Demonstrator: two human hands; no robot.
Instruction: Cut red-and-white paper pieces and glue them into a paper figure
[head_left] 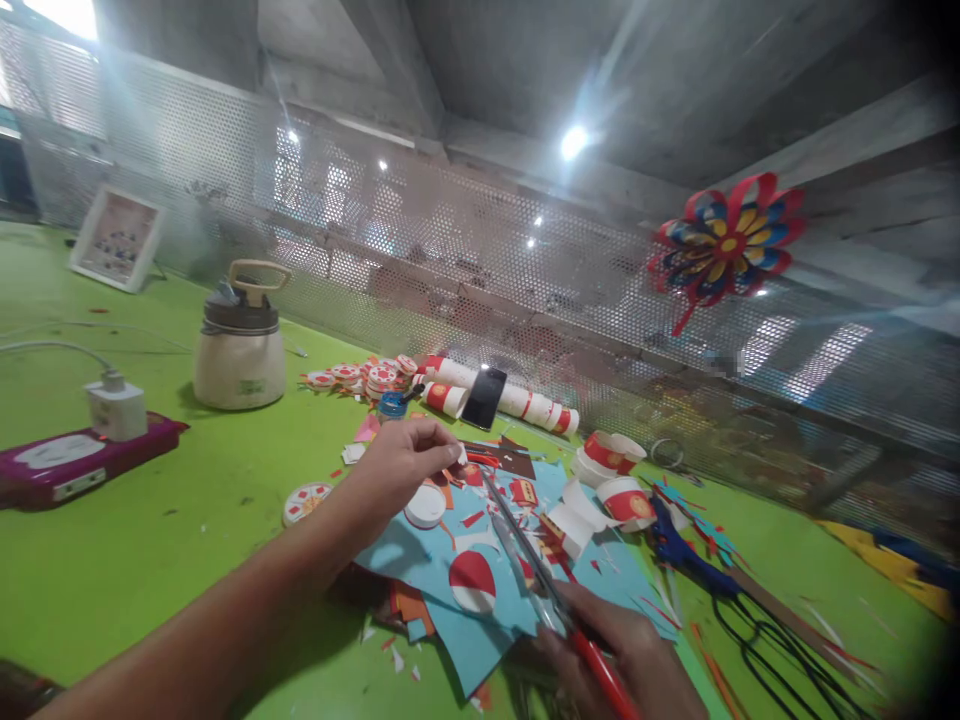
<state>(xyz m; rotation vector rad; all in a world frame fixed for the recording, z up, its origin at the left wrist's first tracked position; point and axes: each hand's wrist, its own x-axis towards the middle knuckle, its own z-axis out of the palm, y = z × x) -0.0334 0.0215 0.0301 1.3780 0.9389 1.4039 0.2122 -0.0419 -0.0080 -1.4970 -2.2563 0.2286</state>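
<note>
My left hand (412,453) is closed in a pinch on a small piece of white paper (460,457), above the pile of paper. My right hand (626,645) grips a pair of scissors (529,545) with long metal blades and a red handle. The blade tips point up and left, a short way from my left fingertips. Beneath both hands lie light-blue paper sheets (480,660), strewn with red and white scraps. On them rest a red-and-white paper disc (472,582) and a round white piece (425,506). A cut, curled paper cup piece (574,525) lies further right.
Behind the paper are a phone (484,397), a row of paper cup rings (536,405), decorated discs (381,378) and a blue jar (392,405). Blue-handled scissors (690,560) lie right. A spray bottle (240,360) and purple power strip (60,465) stand left on the green table (202,560).
</note>
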